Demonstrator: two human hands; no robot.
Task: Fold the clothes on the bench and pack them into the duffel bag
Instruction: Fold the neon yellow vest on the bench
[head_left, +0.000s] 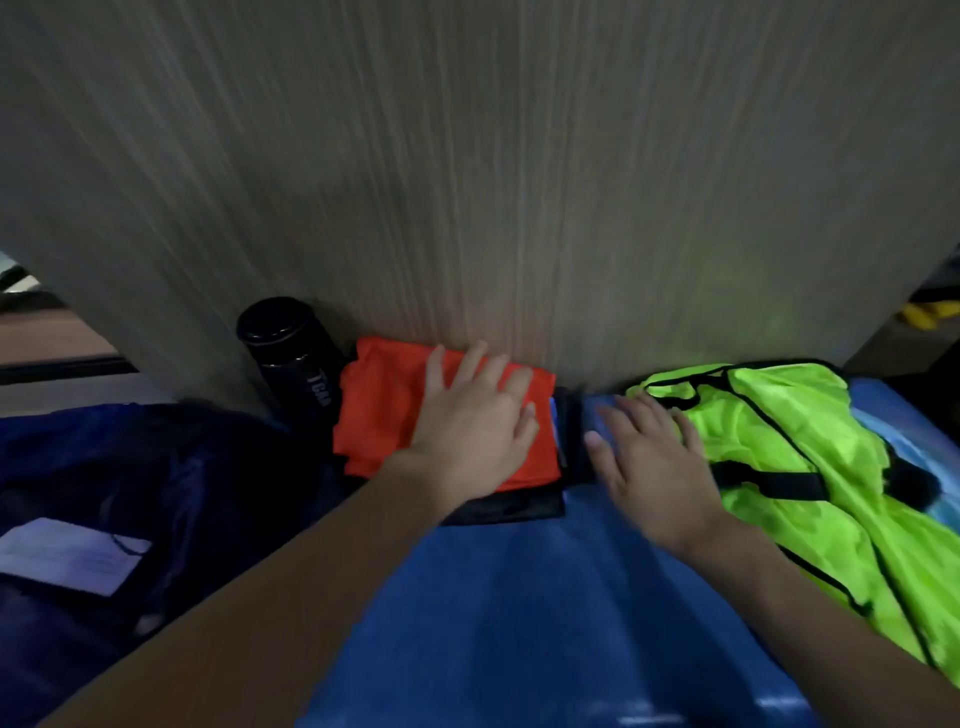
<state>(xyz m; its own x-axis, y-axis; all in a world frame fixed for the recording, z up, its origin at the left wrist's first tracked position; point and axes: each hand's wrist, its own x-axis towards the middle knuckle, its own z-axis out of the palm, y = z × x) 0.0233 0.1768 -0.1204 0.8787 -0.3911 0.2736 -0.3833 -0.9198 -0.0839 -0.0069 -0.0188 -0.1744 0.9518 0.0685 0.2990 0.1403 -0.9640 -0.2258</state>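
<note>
Orange folded garment (374, 415) under left hand (475, 421), fingers spread flat; right hand (654, 467) likewise, by green vest (779, 426)

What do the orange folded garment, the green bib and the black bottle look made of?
Orange folded garment: thin matte fabric, probably synthetic; it lies in soft flat layers. Green bib: light, faintly shiny synthetic-looking cloth with black binding, crumpled. Black bottle: hard glossy shell, metal or plastic; rim highlights.

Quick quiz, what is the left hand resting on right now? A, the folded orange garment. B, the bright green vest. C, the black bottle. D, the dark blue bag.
A: the left hand lies flat, fingers spread, on top of the folded orange garment.
</note>
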